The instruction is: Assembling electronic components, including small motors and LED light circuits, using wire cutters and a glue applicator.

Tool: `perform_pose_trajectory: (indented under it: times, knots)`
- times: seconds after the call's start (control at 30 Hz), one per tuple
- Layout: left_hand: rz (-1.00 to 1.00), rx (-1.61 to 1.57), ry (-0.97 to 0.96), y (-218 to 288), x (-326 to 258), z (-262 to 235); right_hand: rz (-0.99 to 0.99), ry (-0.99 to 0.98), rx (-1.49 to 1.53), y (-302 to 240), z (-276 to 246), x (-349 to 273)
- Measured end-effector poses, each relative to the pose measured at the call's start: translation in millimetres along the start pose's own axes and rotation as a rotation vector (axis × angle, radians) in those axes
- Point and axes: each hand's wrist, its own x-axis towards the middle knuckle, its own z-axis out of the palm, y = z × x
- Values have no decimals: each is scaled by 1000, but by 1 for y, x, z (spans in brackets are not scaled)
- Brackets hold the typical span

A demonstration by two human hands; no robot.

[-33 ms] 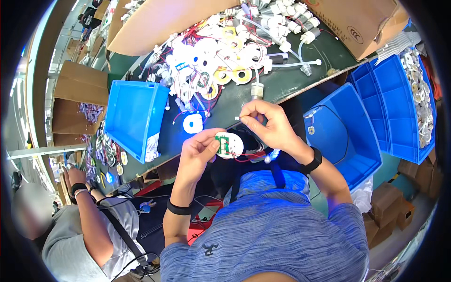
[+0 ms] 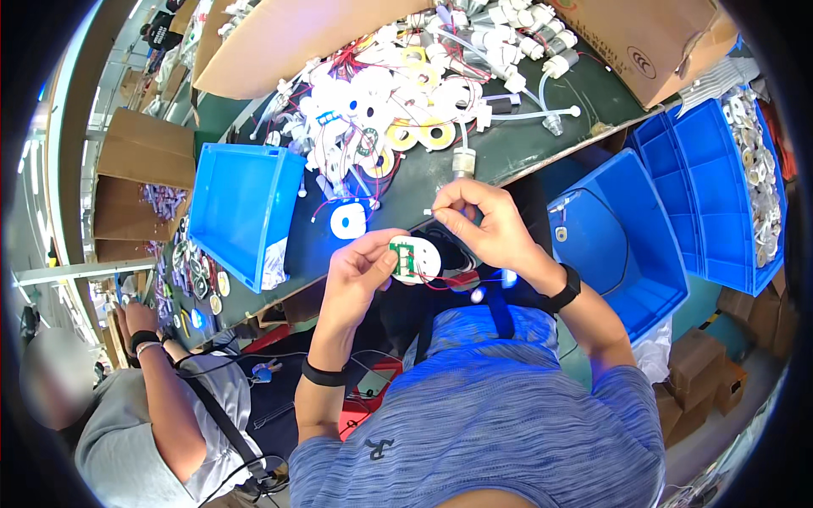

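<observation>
- A co-worker (image 2: 144,423) in a grey shirt sits at the 8 o'clock edge, one wrist with a dark band resting at the bench edge.
- An empty blue bin (image 2: 241,212) stands on the dark green bench (image 2: 525,144), at 9 o'clock from the hands.
- A heap of white round parts with red wires (image 2: 373,110) and yellow tape rolls (image 2: 423,131) lies at 12 o'clock, with a cardboard sheet (image 2: 288,34) beyond it.
- One white round disc (image 2: 348,222) lies alone on the bench, just beside the left hand at its 11 o'clock.
- The left hand (image 2: 360,275) has its fingers curled narrowly around a white round housing with a green circuit board (image 2: 411,258); the thumb and fingertips grip its left rim, the board facing up.
- The right hand (image 2: 487,224) sits at 1 o'clock from the housing, fingers pinched tight on a small thin white piece (image 2: 430,210), just above the housing; thin red wires trail below.
- Two blue bins (image 2: 627,245) stand at 3 o'clock; the far one holds white parts (image 2: 754,169).
</observation>
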Motion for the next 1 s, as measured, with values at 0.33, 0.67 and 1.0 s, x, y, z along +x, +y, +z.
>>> perform_pose_trajectory:
  times: [0.33, 0.67, 1.0]
  knots:
    - [29, 39, 120, -6, 8, 5, -6, -94, 18, -2, 2, -4]
    - [48, 75, 204, -13, 13, 12, -284, -113, -239, 4, 13, -7]
    - [142, 103, 274, -22, 13, 22, -220, -116, -389, 1, 19, -8]
